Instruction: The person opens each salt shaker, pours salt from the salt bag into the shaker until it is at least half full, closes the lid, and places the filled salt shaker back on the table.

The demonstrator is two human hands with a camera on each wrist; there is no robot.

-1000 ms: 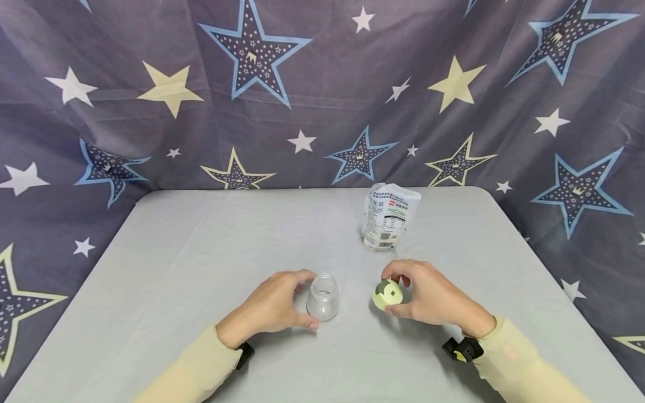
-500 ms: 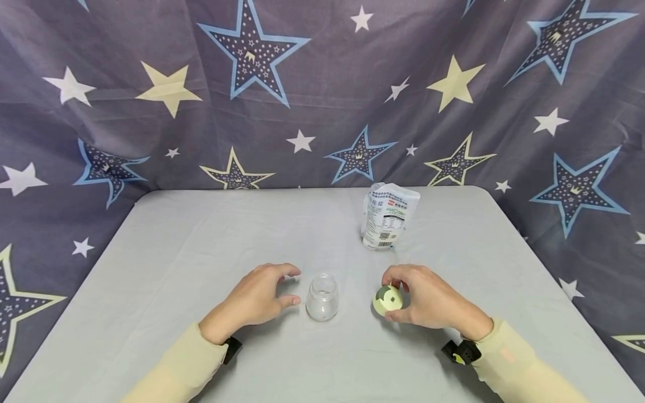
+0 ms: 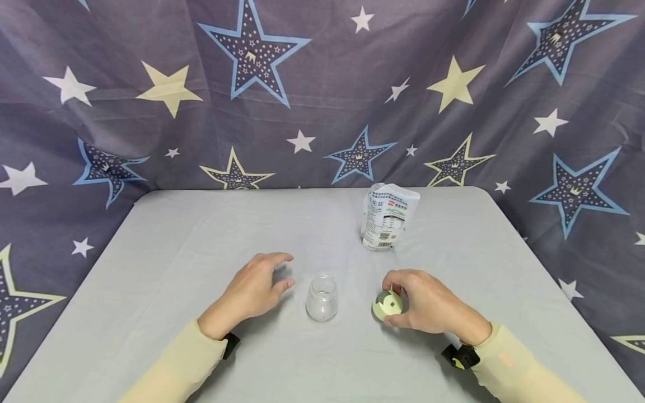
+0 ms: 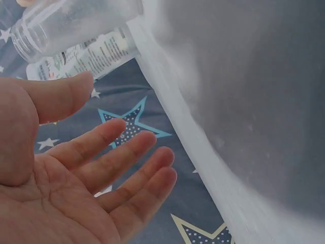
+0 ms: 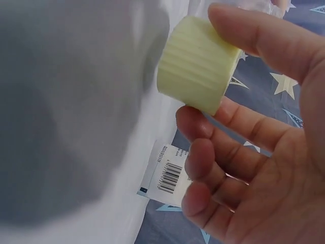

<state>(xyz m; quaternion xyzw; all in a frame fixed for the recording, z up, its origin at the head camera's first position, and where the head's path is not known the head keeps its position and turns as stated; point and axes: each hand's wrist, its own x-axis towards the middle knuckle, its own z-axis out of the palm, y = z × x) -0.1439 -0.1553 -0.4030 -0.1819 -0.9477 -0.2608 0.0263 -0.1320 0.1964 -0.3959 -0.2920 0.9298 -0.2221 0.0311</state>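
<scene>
In the head view a small clear glass jar (image 3: 322, 302) stands upright with its mouth uncovered near the middle of the table. My left hand (image 3: 249, 288) is to the left of it, apart from it, thumb and fingers spread and holding nothing. To the jar's right, my right hand (image 3: 428, 301) pinches a pale yellow-green ribbed lid (image 5: 195, 63) by its sides, between thumb and fingers. The lid's top has a grey-green part and a small dark mark. Whether its underside touches the table I cannot tell.
A white printed bag (image 3: 389, 218) with a barcode stands toward the back of the table (image 3: 227, 229), right of the middle. A dark curtain (image 3: 322, 84) patterned with stars hangs behind and at the sides.
My left hand has let go of the jar and drawn back to the left. The right hand has come slightly toward the front with the lid. The jar stands almost where it was.
</scene>
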